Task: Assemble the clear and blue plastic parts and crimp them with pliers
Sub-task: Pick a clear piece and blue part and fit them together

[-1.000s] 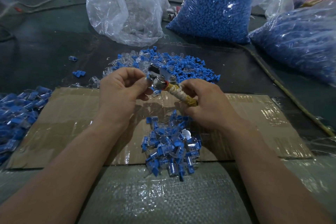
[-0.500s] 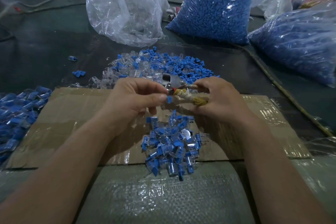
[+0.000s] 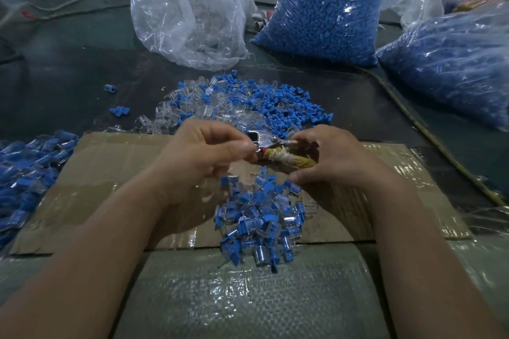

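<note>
Right hand (image 3: pixel 338 158): grip closed round the wrapped pliers (image 3: pixel 278 155), held above the cardboard (image 3: pixel 110 173), probably so crimped pieces fall onto the finished pile (image 3: pixel 261 217). Left hand (image 3: pixel 203 154): grip pinched narrow at the jaws; whether it held a part could not be told.
</note>
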The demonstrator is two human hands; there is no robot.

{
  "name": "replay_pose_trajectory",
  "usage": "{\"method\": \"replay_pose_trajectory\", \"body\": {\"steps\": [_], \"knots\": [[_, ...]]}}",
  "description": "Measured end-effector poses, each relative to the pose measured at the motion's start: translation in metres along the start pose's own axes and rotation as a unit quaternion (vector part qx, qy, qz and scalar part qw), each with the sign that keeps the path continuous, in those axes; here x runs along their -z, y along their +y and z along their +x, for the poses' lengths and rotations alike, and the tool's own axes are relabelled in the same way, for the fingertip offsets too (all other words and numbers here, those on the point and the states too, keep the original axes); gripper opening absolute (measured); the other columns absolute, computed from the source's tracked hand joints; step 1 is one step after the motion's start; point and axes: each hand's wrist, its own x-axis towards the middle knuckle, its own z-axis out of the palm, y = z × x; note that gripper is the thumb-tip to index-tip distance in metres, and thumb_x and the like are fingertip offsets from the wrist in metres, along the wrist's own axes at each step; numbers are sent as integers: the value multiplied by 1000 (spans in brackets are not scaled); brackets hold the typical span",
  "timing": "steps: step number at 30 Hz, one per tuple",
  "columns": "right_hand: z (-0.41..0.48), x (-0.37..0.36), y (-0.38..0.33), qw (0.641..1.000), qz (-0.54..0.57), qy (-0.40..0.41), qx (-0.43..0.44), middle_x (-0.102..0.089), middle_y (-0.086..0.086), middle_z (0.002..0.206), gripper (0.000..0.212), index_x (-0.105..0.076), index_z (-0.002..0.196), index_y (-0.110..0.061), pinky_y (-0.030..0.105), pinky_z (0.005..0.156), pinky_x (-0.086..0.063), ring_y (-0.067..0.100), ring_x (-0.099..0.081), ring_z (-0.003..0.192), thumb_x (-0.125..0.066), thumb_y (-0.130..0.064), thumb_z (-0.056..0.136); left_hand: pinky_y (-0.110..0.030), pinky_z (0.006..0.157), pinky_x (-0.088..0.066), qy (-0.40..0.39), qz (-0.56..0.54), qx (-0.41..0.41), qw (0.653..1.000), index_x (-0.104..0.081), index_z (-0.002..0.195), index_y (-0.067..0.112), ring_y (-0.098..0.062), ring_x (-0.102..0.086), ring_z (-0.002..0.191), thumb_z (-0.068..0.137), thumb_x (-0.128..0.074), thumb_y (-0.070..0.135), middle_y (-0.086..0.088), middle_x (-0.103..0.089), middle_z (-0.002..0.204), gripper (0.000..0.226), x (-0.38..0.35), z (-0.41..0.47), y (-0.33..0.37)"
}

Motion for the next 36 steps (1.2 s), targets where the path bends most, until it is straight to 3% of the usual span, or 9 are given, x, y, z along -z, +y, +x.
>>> {"method": "replay_pose_trajectory", "body": {"steps": [3,5,7,10,16,21,23,30,36], "knots": [[-1,0,0,1000,8,-11,2,-43,-20,90,76,-52,125,-27,27,77,-31,8,-41,93,-80,-48,58,-12,46,-42,177,65,-46,981,-67,75,13,1,-49,44,75,-66,17,1,-66,67,4,7,9,-4],[-2,1,2,1000,11,-19,8,-40,-20,89,78,-51,126,-27,28,77,-32,9,-41,94,-80,-47,57,-16,61,-47,299,194,-65,932,-66,81,21,1,-55,59,81,-66,10,1,-67,78,11,15,18,-11],[-2,3,4,999,10,-35,12,-44,-13,98,81,-49,128,-26,31,82,-36,10,-41,98,-80,-47,57,-27,76,-48,354,294,-56,886,-67,95,21,-8,-58,75,83,-65,9,-3,-67,95,17,23,23,-19],[-2,4,8,997,21,-67,19,-43,-9,107,82,-48,129,-28,31,87,-37,11,-40,103,-80,-49,56,-33,89,-43,322,394,-27,860,-61,120,16,-17,-57,98,83,-64,9,-10,-59,120,37,33,30,-28],[-5,7,7,994,100,-32,-1,-47,-24,94,77,-59,115,-33,14,68,-32,-4,-46,87,-51,-75,50,-40,110,-23,210,533,29,819,-43,138,15,-25,-32,133,94,-47,18,-6,-38,145,44,31,31,-30],[-2,6,8,994,99,34,-18,-55,-22,82,19,-62,90,-33,13,62,-36,-3,-52,79,-61,-48,79,-39,105,-30,185,559,21,808,-56,127,16,-23,-39,126,97,-43,19,-4,-46,137,32,27,29,-25],[0,6,12,990,93,93,-44,-55,-21,76,10,-62,83,-31,14,59,-35,-3,-50,74,-62,-41,83,-39,99,-35,183,547,22,816,-62,117,17,-23,-46,117,97,-43,18,-6,-53,126,27,26,28,-23],[5,5,24,950,88,256,-153,-53,-16,66,11,-62,77,-25,25,68,-35,7,-51,70,-59,-26,87,-35,95,-35,184,547,16,816,-60,122,15,-25,-46,112,98,-38,13,-10,-55,120,32,23,26,-22],[11,2,30,940,94,255,-205,-67,0,96,12,-67,91,-21,26,74,-38,16,-56,88,-55,-22,89,-35,83,-48,276,434,-80,854,-72,93,11,-12,-59,77,83,-67,18,-5,-71,90,13,16,19,-15]]}}
